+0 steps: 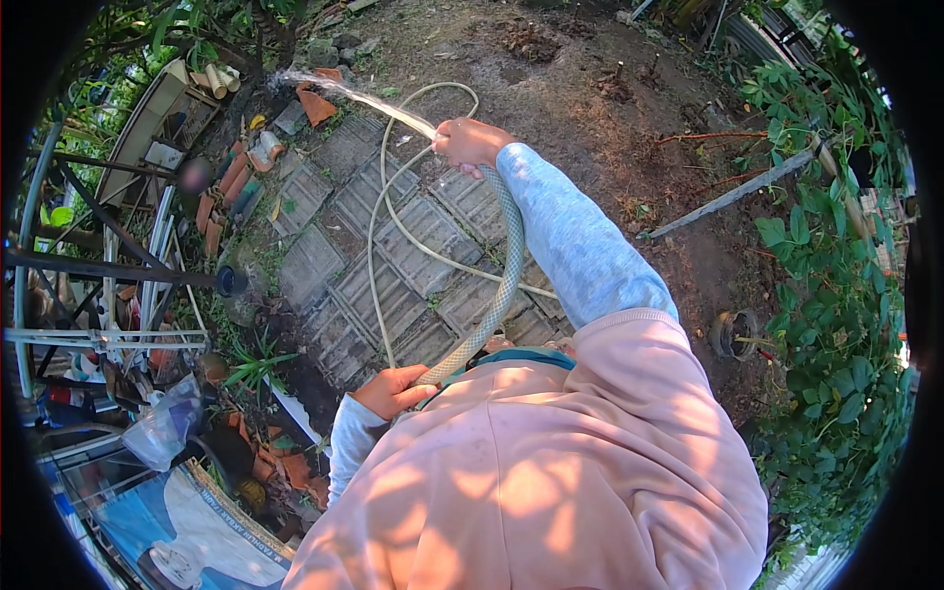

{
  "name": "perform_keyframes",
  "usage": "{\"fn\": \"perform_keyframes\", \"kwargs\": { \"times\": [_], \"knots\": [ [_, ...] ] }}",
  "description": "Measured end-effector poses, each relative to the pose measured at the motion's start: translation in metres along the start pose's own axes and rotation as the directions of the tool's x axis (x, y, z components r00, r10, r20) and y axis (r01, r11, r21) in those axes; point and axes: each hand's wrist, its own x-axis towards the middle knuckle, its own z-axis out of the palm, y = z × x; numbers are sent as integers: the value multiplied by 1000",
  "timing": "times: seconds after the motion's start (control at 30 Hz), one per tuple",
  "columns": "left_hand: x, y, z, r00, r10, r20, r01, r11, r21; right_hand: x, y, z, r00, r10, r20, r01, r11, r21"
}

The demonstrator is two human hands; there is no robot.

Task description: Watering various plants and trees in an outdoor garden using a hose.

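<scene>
A pale braided garden hose (509, 254) curves upward in front of my body. My right hand (472, 144) is closed around its outlet end, and a jet of water (361, 96) sprays from there toward the upper left. Lower down, near my waist, my left hand (391, 392) grips another part of the same hose. Beyond my hands a thinner-looking length of hose (383, 199) lies looped over patterned paving slabs (428, 236). The hose's mouth is covered by the fingers of my right hand.
Metal frames and poles (110, 269) crowd the left side, beside stacked terracotta tiles (232, 181). A printed banner (214, 516) bearing writing lies lower left. Leafy vines (826, 332) fill the right edge, where a slanting wooden stick (730, 193) juts over bare soil (590, 110).
</scene>
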Motion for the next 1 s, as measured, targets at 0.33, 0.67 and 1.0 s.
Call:
{"fn": "perform_keyframes", "kwargs": {
  "times": [0.33, 0.67, 1.0],
  "knots": [
    [1, 6, -3, 1000, -7, 20, 7, 999, -41, 0, 2, -2, 1000, -7, -8, 7, 1000, 7],
    [-3, 5, -3, 1000, 2, 19, -2, 1000, 16, -2, -4, 2, 1000, 2, -10, -2, 1000, 8],
    [-1, 3, -3, 1000, -19, 25, 18, 999, 39, -1, -5, 0, 999, -15, 32, 16, 1000, -19]
  ]
}}
